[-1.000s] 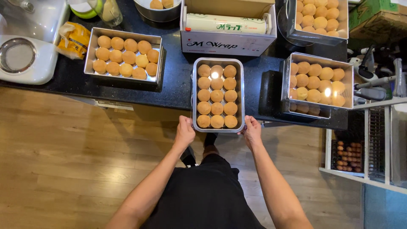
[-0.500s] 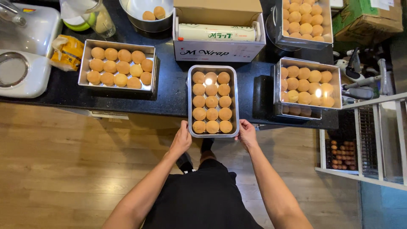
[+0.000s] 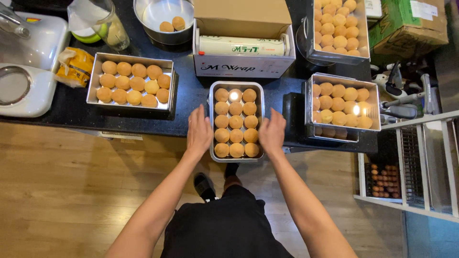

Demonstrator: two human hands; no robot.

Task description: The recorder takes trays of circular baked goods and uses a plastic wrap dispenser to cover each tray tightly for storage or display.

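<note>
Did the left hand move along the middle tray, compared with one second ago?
Yes. The left hand moved from the near corner of the middle tray up along its left side, toward the wrap box.

left hand (image 3: pixel 199 130) flat, open | right hand (image 3: pixel 271 132) flat, open | arms extended

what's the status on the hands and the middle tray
Left hand and right hand open, flanking the middle tray, gripping nothing. Tray full of round buns, on the black counter. Wrap box just behind.
</note>
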